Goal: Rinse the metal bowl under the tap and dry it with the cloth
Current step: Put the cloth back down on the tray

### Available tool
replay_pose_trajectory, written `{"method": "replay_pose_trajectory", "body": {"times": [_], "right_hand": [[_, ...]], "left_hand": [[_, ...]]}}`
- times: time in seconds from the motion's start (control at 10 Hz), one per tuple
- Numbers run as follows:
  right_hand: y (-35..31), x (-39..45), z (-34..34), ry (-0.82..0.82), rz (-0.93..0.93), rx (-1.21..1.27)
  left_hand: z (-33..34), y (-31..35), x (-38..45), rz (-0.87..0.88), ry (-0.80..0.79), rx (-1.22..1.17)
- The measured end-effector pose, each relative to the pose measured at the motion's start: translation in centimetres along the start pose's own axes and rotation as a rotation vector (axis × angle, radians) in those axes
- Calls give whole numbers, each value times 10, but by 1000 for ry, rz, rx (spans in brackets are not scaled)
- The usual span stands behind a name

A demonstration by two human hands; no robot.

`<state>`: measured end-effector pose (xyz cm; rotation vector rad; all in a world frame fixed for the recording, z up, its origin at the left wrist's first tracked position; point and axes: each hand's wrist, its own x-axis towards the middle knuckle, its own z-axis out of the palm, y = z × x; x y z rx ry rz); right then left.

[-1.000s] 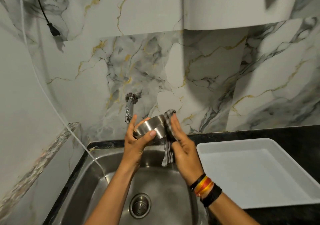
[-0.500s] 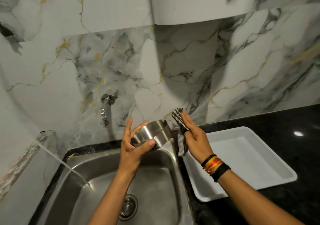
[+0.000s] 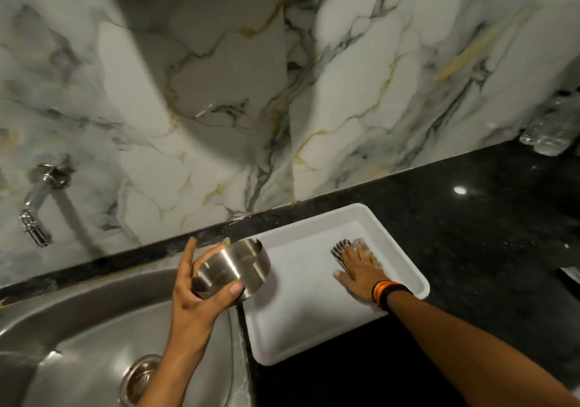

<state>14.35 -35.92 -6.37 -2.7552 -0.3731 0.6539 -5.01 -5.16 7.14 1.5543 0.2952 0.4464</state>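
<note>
My left hand grips the metal bowl by its side, above the right rim of the steel sink; the bowl is tilted with its base toward me. My right hand lies flat inside the white tray, pressing on the striped cloth, which peeks out past the fingertips. Most of the cloth is hidden under the hand. The chrome tap sticks out of the wall at far left, well away from the bowl; no water shows.
The tray rests on a black stone counter right of the sink. A clear plastic bottle lies at the counter's back right. The sink drain is at the bottom. A marble wall backs everything.
My right hand has carried the cloth away from the bowl and down into the tray. The left hand has moved the bowl right, toward the sink's edge. The view has swung right.
</note>
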Motion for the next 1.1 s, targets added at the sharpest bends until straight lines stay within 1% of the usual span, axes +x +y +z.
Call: {"method": "replay_pose_trajectory", "body": {"times": [0.1, 0.2, 0.3, 0.4, 0.5, 0.6, 0.8, 0.9, 1.0, 1.1], "right_hand": [[-21, -9, -14, 100, -11, 106], [-69, -37, -46, 298, -20, 751], [-101, -66, -76, -3, -121, 1153], [-111, -69, -76, 22, -266, 1019], [-102, -51, -61, 242, -267, 838], [-93, -30, -47, 263, -197, 764], [-79, 24, -6, 215, -18, 680], [-75, 30, 12, 216, 34, 642], [-73, 28, 22, 221, 53, 655], [-78, 3, 12, 265, 86, 862]], "left_hand": [[28, -6, -2, 7, -23, 57], [54, -11, -3, 39, -26, 171], [74, -21, -2, 58, -38, 253], [86, -32, 0, 53, -70, 330], [93, -42, 7, 23, -174, 406], [98, -58, 19, -43, -262, 515], [118, -97, 49, -221, -332, 757], [126, -105, 49, -321, -350, 849], [128, -114, 49, -376, -349, 870], [112, -105, 43, -283, -337, 856]]}}
